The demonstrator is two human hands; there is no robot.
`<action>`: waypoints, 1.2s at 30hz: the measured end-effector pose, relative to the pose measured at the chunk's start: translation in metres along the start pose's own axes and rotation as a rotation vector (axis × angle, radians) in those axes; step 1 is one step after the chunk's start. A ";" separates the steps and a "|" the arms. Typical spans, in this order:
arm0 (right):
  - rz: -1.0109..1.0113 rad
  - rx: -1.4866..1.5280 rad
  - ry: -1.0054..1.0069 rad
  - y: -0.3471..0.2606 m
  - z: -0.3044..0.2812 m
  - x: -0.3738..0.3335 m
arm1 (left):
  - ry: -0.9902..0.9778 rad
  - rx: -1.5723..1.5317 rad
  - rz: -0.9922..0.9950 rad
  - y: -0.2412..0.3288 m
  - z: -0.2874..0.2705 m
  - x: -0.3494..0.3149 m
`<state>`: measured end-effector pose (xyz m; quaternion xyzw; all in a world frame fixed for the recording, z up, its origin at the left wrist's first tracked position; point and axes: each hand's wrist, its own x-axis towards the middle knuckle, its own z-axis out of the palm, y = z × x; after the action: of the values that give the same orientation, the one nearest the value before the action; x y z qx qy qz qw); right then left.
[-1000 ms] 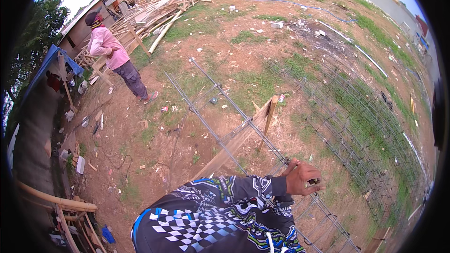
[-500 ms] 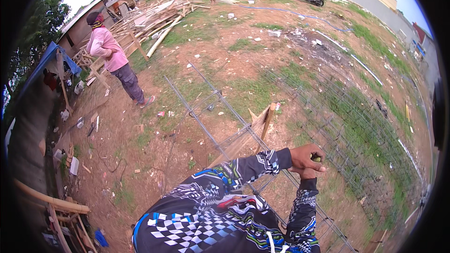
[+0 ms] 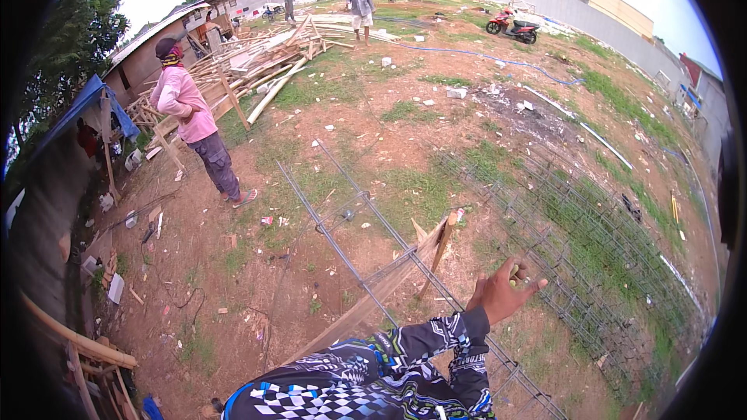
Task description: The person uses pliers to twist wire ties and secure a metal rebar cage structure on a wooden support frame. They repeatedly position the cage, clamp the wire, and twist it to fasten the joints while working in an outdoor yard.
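Observation:
My left hand [image 3: 506, 294] is raised above a long steel rebar frame, at the end of a dark patterned sleeve. Its fingers curl round something small, greenish and rounded [image 3: 513, 276]; the exact kind is too small to tell. The thumb sticks out to the right. Behind the left wrist, only a sliver of my right hand [image 3: 475, 295] shows, and its fingers are hidden. The rebar frame [image 3: 336, 243], long bars joined by cross ties, runs from ahead of me down past my arms. Under it are a wooden plank [image 3: 366, 303] and an upright wooden stake [image 3: 438, 255].
More rebar cages [image 3: 576, 264] lie on the grass at right. A person in a pink shirt [image 3: 194, 113] stands at left, near a timber and bamboo pile [image 3: 257, 82]. Two others stand farther back, with a red motorbike [image 3: 512, 26] at far right. A bamboo pole [image 3: 82, 333] lies low left.
The view has tilted up a little. My hands have shifted slightly left and lower, and the left hand has turned, covering most of the right. The person at the back now faces my way.

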<state>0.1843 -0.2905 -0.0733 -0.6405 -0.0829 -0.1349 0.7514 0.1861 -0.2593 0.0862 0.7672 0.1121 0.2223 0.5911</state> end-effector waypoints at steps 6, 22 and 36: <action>0.002 -0.090 -0.175 0.003 0.002 0.017 | 0.039 -0.256 -0.027 -0.035 0.007 0.021; 0.668 0.455 -0.627 0.030 -0.045 0.072 | -0.890 -0.363 -0.102 -0.060 -0.004 0.085; 0.021 0.047 0.081 0.009 0.005 0.012 | -0.105 -0.126 0.004 -0.044 0.030 0.014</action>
<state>0.1988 -0.2851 -0.0775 -0.6177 -0.0486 -0.1508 0.7703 0.2165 -0.2670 0.0407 0.7392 0.0652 0.1898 0.6429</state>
